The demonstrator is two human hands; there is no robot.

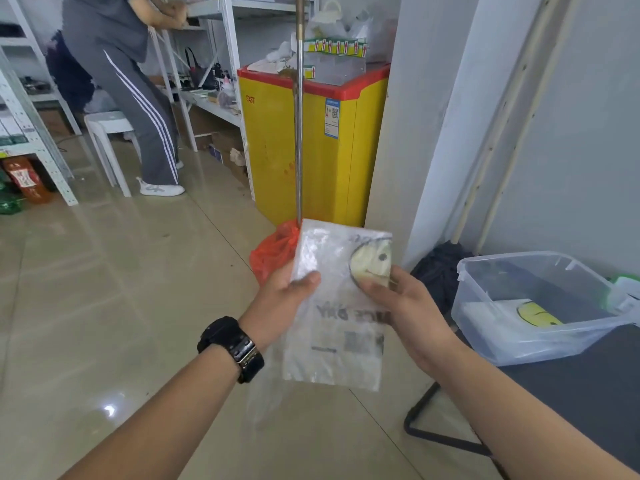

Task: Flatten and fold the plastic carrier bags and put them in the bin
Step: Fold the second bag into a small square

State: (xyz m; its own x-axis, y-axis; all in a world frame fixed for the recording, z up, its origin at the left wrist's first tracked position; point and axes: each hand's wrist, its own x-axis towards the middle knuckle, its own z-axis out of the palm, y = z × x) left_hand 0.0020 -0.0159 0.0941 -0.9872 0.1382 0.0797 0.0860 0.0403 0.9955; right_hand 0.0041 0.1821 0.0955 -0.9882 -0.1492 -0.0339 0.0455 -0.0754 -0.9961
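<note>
A clear plastic carrier bag [332, 344] with a yellow smiley face and dark print is held flat and folded lengthwise in front of me, above the floor. My left hand [284, 299] grips its left edge, thumb on top. My right hand [401, 303] holds its right edge, thumb pressed near the smiley face. A clear plastic bin [519, 348] stands on a dark table at the right, with a folded smiley-face bag [533, 313] lying inside it.
A red plastic bag [273, 254] lies on the floor behind my left hand, at the foot of a metal pole [298, 140]. A yellow and red chest freezer [311, 140] stands behind. Another person [138, 98] stands by the shelves at the left. The dark table's edge [571, 393] is at my right.
</note>
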